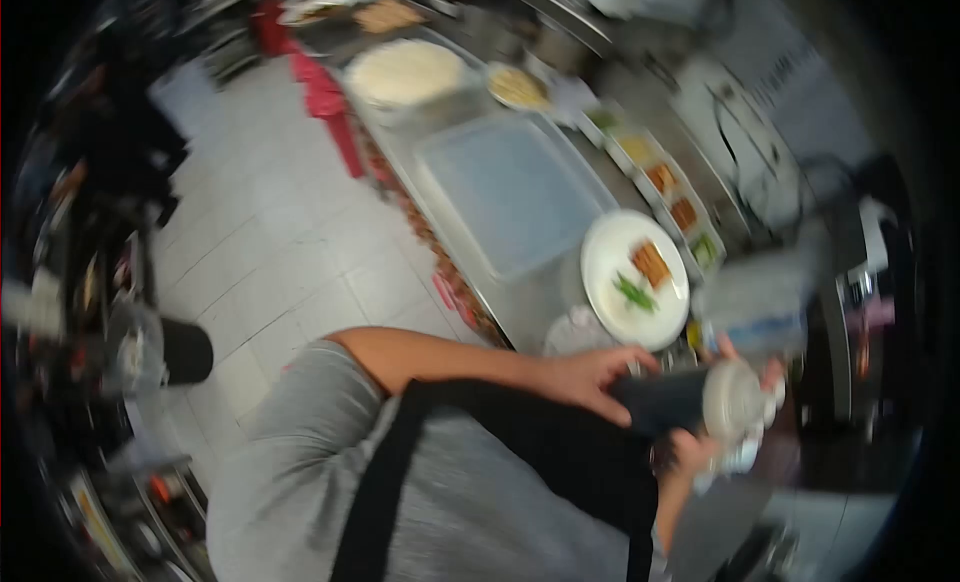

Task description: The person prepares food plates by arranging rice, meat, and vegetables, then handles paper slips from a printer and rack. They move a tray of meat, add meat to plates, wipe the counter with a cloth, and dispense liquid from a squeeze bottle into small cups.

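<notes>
Dark bottle (665, 400), both hands gripping, blurred

Single head-worn fisheye view, looking steeply down over the wearer's torso, counter (540, 312) close ahead, tilted, blurred

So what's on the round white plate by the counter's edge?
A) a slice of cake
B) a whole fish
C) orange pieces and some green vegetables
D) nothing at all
C: the plate carries orange pieces next to green vegetables, and the rest of it is bare.
</notes>
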The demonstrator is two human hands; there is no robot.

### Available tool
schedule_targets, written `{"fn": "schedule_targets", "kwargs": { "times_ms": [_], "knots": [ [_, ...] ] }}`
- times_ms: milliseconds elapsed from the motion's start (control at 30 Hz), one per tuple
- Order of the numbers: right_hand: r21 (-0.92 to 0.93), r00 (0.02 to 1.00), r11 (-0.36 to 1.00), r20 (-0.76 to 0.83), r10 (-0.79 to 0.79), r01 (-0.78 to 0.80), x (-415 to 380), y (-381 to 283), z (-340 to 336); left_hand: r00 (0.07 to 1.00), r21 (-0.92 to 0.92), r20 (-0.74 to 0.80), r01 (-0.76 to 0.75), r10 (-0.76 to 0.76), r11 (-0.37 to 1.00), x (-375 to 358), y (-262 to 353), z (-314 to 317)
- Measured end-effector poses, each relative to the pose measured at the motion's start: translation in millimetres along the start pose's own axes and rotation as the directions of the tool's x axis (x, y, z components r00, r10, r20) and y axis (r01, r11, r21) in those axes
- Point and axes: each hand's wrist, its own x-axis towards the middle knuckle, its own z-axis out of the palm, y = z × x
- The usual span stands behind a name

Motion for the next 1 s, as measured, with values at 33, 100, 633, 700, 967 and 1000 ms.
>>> {"fn": "schedule_targets", "kwargs": {
  "times_ms": [33, 100, 633, 700, 967, 1000],
  "knots": [
    [0.115, 0.999, 0.993, -0.040, 0.032, -0.027, -10.1, 14.9, 14.1, 0.997, 0.075, -0.006, 0.074, -0.074, 0.994, -1.1, -1.0, -8.6],
    [0.290, 0.970, 0.931, -0.035, 0.242, -0.222, -25.6, 26.9, 17.7, 0.990, 0.013, 0.004, 0.139, -0.139, 0.990, -0.6, 1.0, -26.1],
    [-0.562, 0.815, 0.589, -0.403, 0.417, -0.580, -26.8, 87.5, 27.3, 0.919, 0.779, -0.203, -0.057, -0.337, -0.624, 122.1, 23.7, -253.8],
    [-0.613, 0.808, 0.528, -0.409, 0.424, -0.587, -22.2, 90.4, 28.2, 0.943, 0.662, -0.236, -0.021, -0.235, -0.750, 140.0, 37.0, -260.8],
    [-0.719, 0.700, 0.271, -0.402, 0.590, -0.641, 3.2, 97.3, 36.9, 0.971, 0.735, -0.233, 0.212, 0.055, -0.644, 163.9, 95.9, -334.2],
    [-0.734, 0.673, 0.214, -0.413, 0.613, -0.645, 5.4, 99.3, 37.3, 0.968, 0.776, -0.235, 0.241, 0.088, -0.583, 158.9, 98.4, -339.8]
  ]
}}
